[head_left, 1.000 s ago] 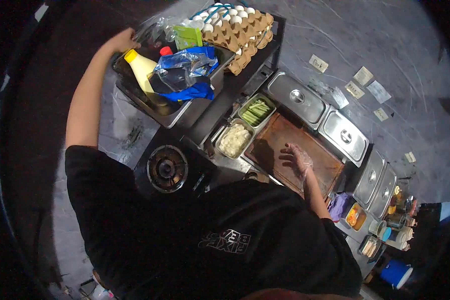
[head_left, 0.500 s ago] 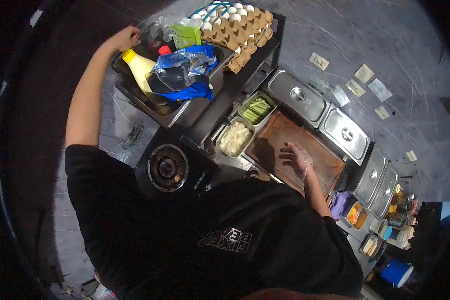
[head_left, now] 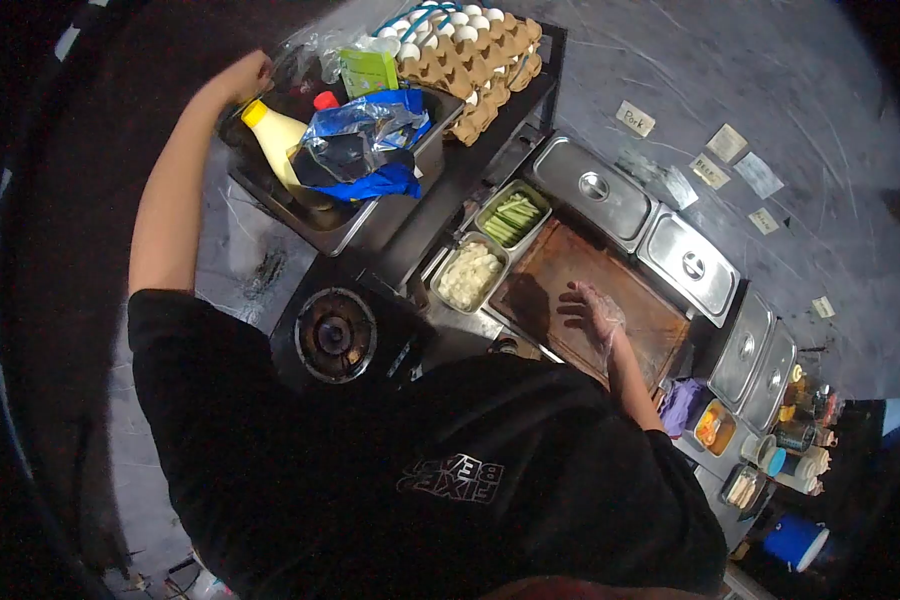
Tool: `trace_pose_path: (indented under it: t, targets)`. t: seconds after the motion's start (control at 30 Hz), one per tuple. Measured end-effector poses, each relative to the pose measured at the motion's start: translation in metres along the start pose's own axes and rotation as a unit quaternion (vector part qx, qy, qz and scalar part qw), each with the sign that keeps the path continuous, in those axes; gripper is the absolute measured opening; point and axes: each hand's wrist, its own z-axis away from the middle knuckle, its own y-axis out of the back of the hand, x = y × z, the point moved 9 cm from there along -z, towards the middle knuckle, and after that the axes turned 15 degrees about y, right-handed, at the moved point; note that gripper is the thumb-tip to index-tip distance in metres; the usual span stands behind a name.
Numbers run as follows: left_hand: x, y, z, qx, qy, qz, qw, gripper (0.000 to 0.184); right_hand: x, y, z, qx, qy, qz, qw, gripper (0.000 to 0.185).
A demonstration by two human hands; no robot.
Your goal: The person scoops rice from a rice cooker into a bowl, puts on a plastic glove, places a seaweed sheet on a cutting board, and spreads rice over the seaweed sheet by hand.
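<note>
My left hand (head_left: 249,76) is at the far left corner of a deep metal pan (head_left: 344,236), fingers curled in beside a clear plastic bag (head_left: 315,58). What they hold, if anything, is hidden. In that pan stand a pale yellow bottle with a yellow cap (head_left: 278,138), a torn blue and silver packet (head_left: 360,150), a red cap (head_left: 326,101) and a green packet (head_left: 370,72). My right hand (head_left: 597,312), in a clear plastic glove, hovers palm-down with fingers spread over a brown cutting board (head_left: 570,260). Nothing is in it.
Egg trays (head_left: 475,60) stand behind the pan. Sliced cucumber (head_left: 513,219) and a creamy white food (head_left: 469,275) fill containers left of the board. Lidded steel pans (head_left: 690,262) line its far side. A gas burner (head_left: 336,335) sits at left; bottles (head_left: 802,468) crowd the right.
</note>
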Motion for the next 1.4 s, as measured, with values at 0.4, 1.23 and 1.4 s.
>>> trace_pose_path:
  t: [0.4,1.23,1.4]
  targets:
    - [0.017,0.018,0.039,-0.023,-0.161,0.146,0.976,0.023,0.006,0.000,0.004,0.008,-0.013,-0.012,1.000,0.046]
    - [-0.001,0.002,0.010,-0.050,-0.016,0.045,0.998,0.017,0.019,-0.001,0.006,0.014,-0.023,-0.045,0.999,0.040]
    - [-0.032,0.040,0.003,0.103,-0.059,0.209,0.971,0.015,0.014,0.002,0.010,0.015,-0.016,-0.023,1.000,0.043]
